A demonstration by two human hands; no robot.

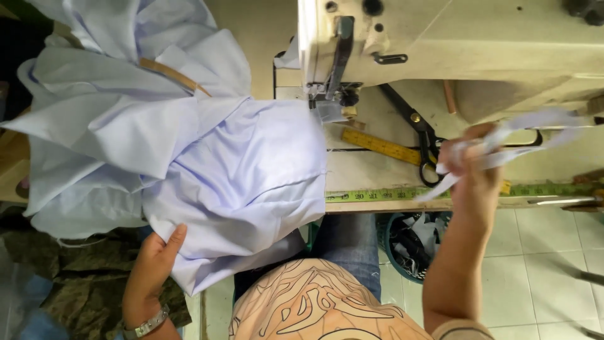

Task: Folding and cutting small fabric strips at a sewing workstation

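1. Pale blue fabric is lying bunched over the table's left end and hanging off the near edge, with its right edge reaching up toward the presser foot at about 1 o'clock from the bundle's middle.
2. Left hand is sitting at 7 o'clock of the bundle, palm under the hanging edge, thumb pressing on top, fingers curled out of sight beneath; it is gripping the cloth loosely. Judgement: the weight is being supported well here, so the cloth is not dragging on the seam end.
3. Right hand is raised at 3 o'clock of the bundle, fingers closed around a thin white strip that is trailing right and blurring with motion. Judgement: the strip is needing to be held flat and untwisted.
4. Measuring tape is running along the table's near edge, between the two hands.
5. Yellow ruler and black scissors are lying just beyond, near the right hand at its 10 o'clock; judgement: the strip is risking snagging on the scissor handles.
6. Sewing machine is standing farthest back, at 12 o'clock; the needle itself is too small to tell.
7. Scrap basket is sitting on the floor below the table.
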